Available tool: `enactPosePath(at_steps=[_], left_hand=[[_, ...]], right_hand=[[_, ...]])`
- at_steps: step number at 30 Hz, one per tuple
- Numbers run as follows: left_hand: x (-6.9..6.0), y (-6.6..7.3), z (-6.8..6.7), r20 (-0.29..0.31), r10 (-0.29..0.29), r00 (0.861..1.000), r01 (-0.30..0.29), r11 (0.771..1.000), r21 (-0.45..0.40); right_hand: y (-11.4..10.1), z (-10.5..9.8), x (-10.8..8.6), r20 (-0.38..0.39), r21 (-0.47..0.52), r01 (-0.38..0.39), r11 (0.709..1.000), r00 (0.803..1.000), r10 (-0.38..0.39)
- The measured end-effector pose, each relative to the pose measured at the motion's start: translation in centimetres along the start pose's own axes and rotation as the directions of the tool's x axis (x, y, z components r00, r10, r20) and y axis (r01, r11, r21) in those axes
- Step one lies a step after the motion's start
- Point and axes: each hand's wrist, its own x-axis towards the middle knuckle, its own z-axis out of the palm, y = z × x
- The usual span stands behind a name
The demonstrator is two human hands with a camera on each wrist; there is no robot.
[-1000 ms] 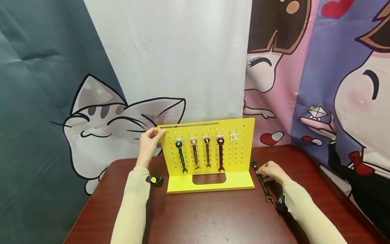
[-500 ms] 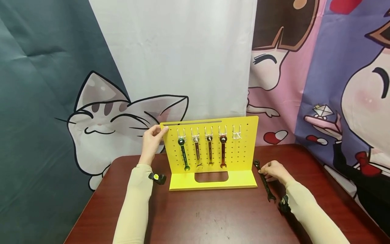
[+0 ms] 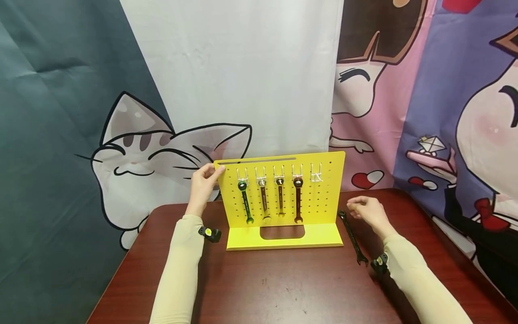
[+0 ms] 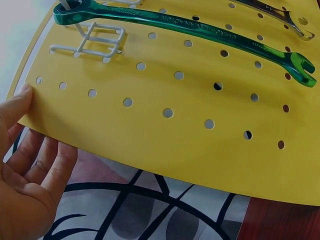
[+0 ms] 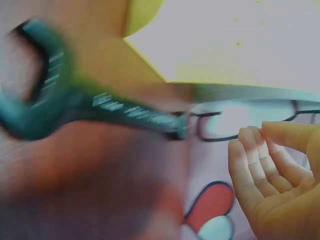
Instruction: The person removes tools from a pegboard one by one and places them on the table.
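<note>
Loose wrench point(image 3: 354, 240), head view: dark, lay slanted on the table point(image 3: 259, 288), just right of the yellow board point(image 3: 289, 209).
Hung wrenches point(image 3: 298, 201): four lined the board.
Right hand point(image 3: 369, 213): was relaxed and held nothing, near the loose wrench's far end.
Left hand point(image 3: 203, 186): pinched the board's upper left corner.
Green wrench point(image 4: 185, 26), left wrist view: shiny, it hung from a white hook point(image 4: 80, 51).
Loose wrench, right wrist view: looked blurred, apart from the right hand.
</note>
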Motion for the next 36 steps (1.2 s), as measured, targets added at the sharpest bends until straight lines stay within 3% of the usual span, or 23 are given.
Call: enactPosePath(at_steps=[1, 8, 12, 23, 28, 33, 36], left_hand=[[0.0, 0.0, 0.0, -0.001, 0.002, 1.000, -0.002, 1.000, 0.001], [-1.5, 3.5, -0.2, 0.029, -0.027, 0.999, 0.027, 1.000, 0.012], [-1.6, 3.6, -0.3, 0.033, -0.032, 0.999, 0.031, 0.999, 0.016], [-1.9, 3.8, -0.1, 0.044, -0.013, 0.999, 0.012, 0.999, 0.029], [-1.3, 2.8, 0.1, 0.035, -0.023, 0.999, 0.021, 0.999, 0.035], [-0.3, 0.6, 0.0, 0.030, -0.032, 0.999, 0.031, 0.999, 0.021], [-0.1, 0.0, 0.1, 0.026, -0.028, 0.999, 0.027, 0.999, 0.017]], right_hand=[[-0.5, -0.2, 0.0, 0.000, 0.010, 0.015, 1.000, 1.000, -0.015], [-3.6, 0.0, -0.5, 0.031, 0.105, 0.119, 0.987, 0.992, -0.123], [-4.9, 0.9, -0.8, 0.052, 0.151, 0.148, 0.977, 0.986, -0.158], [-7.6, 3.6, -1.0, 0.152, 0.235, 0.122, 0.964, 0.975, -0.160], [-8.4, 5.0, -0.7, 0.170, 0.307, 0.130, 0.943, 0.967, -0.189], [-9.2, 6.4, -0.6, 0.176, 0.304, 0.149, 0.941, 0.962, -0.209], [-9.5, 7.1, -0.6, 0.165, 0.306, 0.154, 0.940, 0.963, -0.211]])
